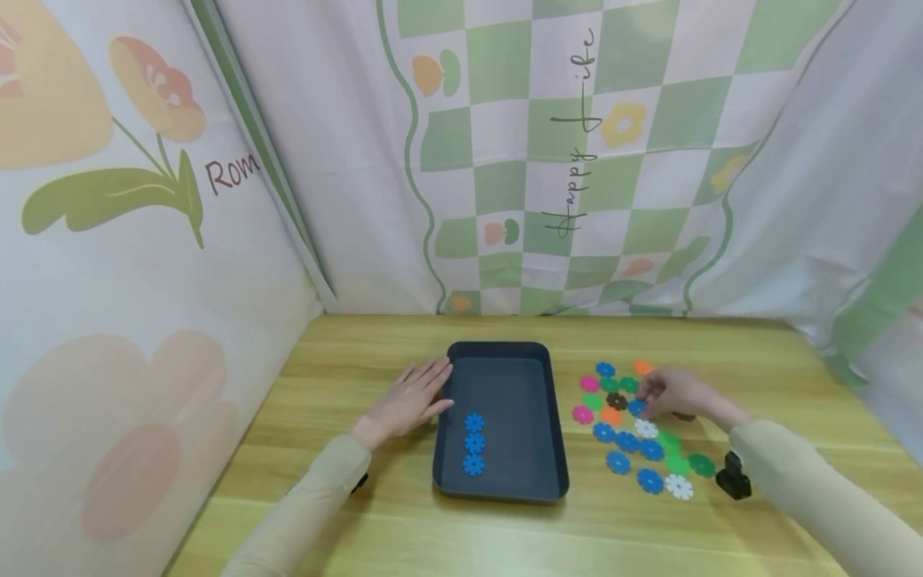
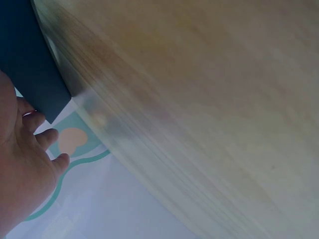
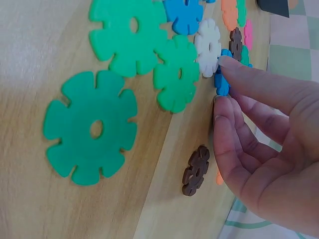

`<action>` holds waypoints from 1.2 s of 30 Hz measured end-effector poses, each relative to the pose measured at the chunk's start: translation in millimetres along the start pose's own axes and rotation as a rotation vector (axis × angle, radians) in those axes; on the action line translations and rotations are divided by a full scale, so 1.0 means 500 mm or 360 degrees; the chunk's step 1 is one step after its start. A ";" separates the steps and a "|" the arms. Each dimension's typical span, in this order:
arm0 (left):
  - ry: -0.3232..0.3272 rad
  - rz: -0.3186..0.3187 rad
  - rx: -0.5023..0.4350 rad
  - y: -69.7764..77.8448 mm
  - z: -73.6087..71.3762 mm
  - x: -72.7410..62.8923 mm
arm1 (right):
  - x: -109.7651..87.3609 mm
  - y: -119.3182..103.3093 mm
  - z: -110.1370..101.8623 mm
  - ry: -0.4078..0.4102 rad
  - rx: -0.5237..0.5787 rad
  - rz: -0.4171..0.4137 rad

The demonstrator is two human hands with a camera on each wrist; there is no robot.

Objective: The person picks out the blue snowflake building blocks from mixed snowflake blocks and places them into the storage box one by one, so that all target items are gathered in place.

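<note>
My right hand (image 1: pixel 674 393) is among the loose notched plastic discs on the right of the table. In the right wrist view, its thumb and fingertips pinch a blue notched disc (image 3: pixel 222 79) by its edges. A white disc (image 3: pixel 208 48) lies right beside that one, and a brown disc (image 3: pixel 196 170) rests below the fingers. My left hand (image 1: pixel 409 403) rests at the left rim of the dark tray (image 1: pixel 501 350), fingers straight and thumb apart. Inside the tray, blue discs (image 1: pixel 473 442) stand in a short column near its left side.
Several discs in blue, green, pink, orange and white lie spread on the wooden table (image 1: pixel 339 377), including a dark green disc (image 1: pixel 701 465) and a white disc (image 1: pixel 679 486) at the near side. A patterned curtain (image 1: pixel 577 160) hangs behind the table's far edge.
</note>
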State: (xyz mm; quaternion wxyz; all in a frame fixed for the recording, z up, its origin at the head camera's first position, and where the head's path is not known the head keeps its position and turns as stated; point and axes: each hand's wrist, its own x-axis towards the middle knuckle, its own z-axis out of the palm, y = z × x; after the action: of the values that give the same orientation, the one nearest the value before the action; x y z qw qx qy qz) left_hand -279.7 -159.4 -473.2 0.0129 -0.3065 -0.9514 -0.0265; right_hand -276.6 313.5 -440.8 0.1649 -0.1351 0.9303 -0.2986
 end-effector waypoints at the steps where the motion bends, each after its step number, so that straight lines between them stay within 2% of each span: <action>1: -0.0006 -0.0003 0.0001 0.000 -0.001 0.000 | 0.000 -0.001 0.001 -0.0002 -0.0002 0.0001; 16: -0.0024 -0.0014 -0.0009 -0.003 0.003 0.002 | 0.003 -0.001 0.009 -0.0022 0.0003 0.0092; 30: -0.0018 -0.0003 -0.0004 -0.003 0.002 0.002 | -0.004 -0.001 0.005 -0.0029 0.0105 -0.0007; 36: -0.0046 -0.0014 -0.0014 -0.001 -0.001 0.001 | -0.007 -0.013 -0.005 -0.0025 0.0120 -0.0033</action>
State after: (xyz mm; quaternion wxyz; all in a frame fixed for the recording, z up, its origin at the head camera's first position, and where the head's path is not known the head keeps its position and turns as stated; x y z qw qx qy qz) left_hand -280.5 -159.3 -472.8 -0.0023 -0.3027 -0.9527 -0.0262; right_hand -273.5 311.1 -434.4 0.1741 -0.1407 0.9156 -0.3339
